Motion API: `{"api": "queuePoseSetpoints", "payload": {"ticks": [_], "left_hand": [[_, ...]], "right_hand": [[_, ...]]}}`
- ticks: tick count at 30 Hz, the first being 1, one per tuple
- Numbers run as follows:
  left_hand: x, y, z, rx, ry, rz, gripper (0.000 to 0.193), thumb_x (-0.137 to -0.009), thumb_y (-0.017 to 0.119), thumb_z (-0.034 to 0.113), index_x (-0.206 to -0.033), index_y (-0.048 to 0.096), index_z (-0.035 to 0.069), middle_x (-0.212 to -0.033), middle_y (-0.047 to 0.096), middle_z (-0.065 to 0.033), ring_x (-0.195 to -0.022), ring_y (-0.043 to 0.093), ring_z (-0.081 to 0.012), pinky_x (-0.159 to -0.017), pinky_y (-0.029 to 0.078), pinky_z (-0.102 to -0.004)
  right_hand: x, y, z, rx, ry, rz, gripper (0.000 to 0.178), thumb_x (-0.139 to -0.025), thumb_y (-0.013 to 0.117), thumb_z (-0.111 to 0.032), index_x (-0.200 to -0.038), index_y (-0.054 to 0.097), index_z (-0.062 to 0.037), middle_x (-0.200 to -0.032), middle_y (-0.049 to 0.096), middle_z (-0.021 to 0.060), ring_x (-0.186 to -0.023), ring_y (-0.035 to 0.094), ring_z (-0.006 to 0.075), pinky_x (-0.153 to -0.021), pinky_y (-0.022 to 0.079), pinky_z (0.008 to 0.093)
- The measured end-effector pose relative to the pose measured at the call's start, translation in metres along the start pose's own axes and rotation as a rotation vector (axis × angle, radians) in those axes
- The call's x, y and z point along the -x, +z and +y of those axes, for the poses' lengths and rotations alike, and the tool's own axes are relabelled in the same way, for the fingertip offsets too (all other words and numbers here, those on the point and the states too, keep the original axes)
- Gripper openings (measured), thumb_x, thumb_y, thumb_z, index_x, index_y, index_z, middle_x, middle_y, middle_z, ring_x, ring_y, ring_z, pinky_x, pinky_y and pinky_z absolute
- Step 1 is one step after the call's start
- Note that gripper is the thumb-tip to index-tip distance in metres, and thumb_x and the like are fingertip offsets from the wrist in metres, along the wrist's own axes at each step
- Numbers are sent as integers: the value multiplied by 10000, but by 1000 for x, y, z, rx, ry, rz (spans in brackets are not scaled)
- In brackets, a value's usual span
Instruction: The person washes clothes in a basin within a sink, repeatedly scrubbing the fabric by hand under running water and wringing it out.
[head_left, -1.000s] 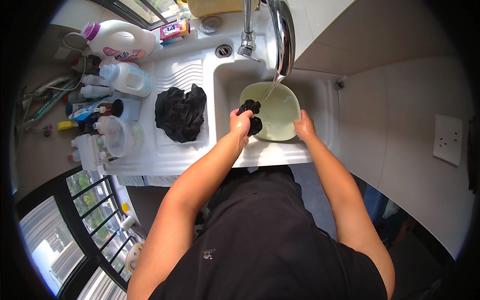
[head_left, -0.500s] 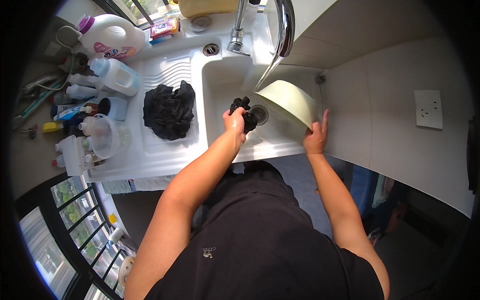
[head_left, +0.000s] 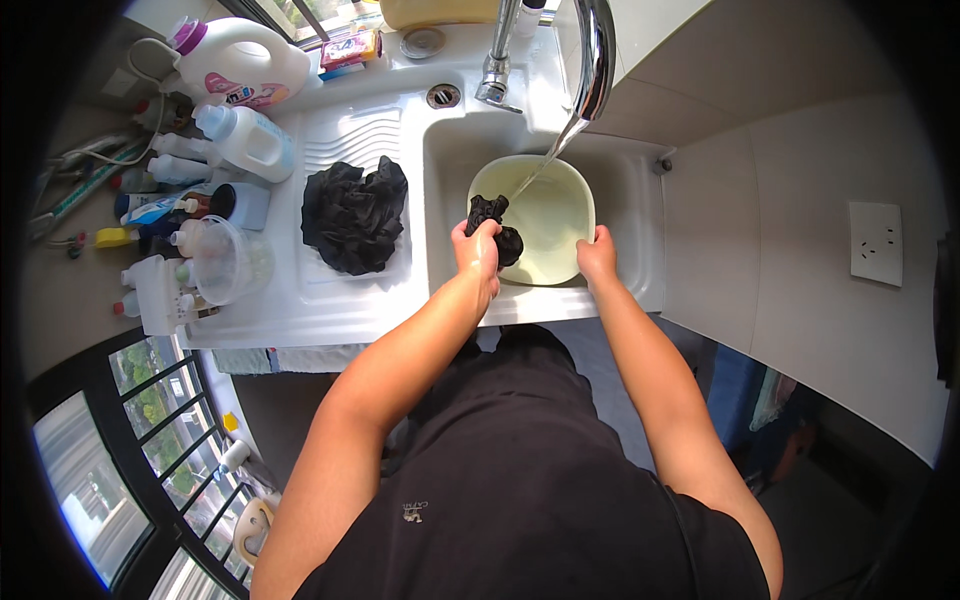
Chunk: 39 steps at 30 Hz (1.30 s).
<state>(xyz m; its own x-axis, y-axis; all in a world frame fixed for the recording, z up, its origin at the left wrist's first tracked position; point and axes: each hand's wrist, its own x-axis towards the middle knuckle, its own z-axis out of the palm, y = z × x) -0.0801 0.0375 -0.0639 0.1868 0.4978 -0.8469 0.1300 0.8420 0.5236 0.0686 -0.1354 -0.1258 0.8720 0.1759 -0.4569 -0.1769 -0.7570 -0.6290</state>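
Observation:
In the white sink sits a pale green basin (head_left: 550, 215), upright under the stream of water (head_left: 545, 165) from the tap (head_left: 594, 80). My right hand (head_left: 598, 255) grips the basin's rim at its right near side. Bunched black cloth (head_left: 488, 212) is in my closed left hand (head_left: 480, 248), over the basin's left edge. Part of that cloth is hidden by my fingers. A second crumpled black cloth (head_left: 355, 217) lies on the ridged drainboard (head_left: 350, 135) left of the sink bowl.
Several bottles crowd the left end, among them a large white detergent jug (head_left: 245, 60) and a white bottle with a blue cap (head_left: 245, 140). A clear plastic tub (head_left: 228, 262) stands nearby. Soap packs (head_left: 350, 50) sit at the back. A tiled wall (head_left: 800, 200) bounds the right side.
The basin has gone from tilted on its side to upright, lowered into the sink, and my right hand moved left with it. My left hand still holds the black cloth.

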Motion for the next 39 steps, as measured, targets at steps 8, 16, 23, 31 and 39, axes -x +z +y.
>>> {"api": "queuePoseSetpoints", "payload": {"ticks": [8, 16, 23, 31, 39], "left_hand": [[-64, 13, -30, -58, -150, -124, 424, -758, 599, 144, -1182, 592, 163, -999, 591, -53, -880, 586, -220, -656, 461, -390], [-71, 37, -40, -135, -167, -190, 279, -921, 603, 302, -1109, 665, 106, -1007, 724, -64, -896, 732, -233, -772, 613, -402], [-79, 41, -30, -375, 132, -72, 456, -1060, 634, 401, -1323, 634, 29, -1260, 717, -110, -1104, 704, -240, -917, 571, -399], [-99, 42, -42, -529, 151, 20, 649, -1041, 657, 449, -1452, 545, -41, -1410, 656, -193, -1254, 651, -297, -1057, 500, -416], [-101, 36, -51, -904, 138, -69, 827, -971, 698, 497, -1609, 435, 40, -1654, 392, -208, -1481, 480, -364, -1227, 387, -486]], "right_hand": [[-53, 36, 61, 198, 27, 123, 350, -940, 661, -185, -1268, 626, -69, -1231, 724, 173, -1078, 728, 312, -936, 579, 411], [-11, 56, -1, -353, 24, -393, 372, -997, 731, -348, -1210, 722, -42, -1071, 774, 130, -962, 722, 250, -891, 557, 378], [-30, 47, 6, -392, -70, -54, 325, -1007, 732, -282, -1215, 732, -31, -1055, 788, 112, -941, 728, 226, -879, 561, 362], [-29, -2, -11, -521, -262, -14, 348, -1089, 626, -157, -1398, 665, 0, -1209, 743, 61, -1074, 648, 115, -981, 495, 267], [-1, -23, -62, -971, -95, -311, 227, -1084, 647, -124, -1303, 665, -67, -896, 542, -90, -818, 468, 11, -779, 434, 202]]}}
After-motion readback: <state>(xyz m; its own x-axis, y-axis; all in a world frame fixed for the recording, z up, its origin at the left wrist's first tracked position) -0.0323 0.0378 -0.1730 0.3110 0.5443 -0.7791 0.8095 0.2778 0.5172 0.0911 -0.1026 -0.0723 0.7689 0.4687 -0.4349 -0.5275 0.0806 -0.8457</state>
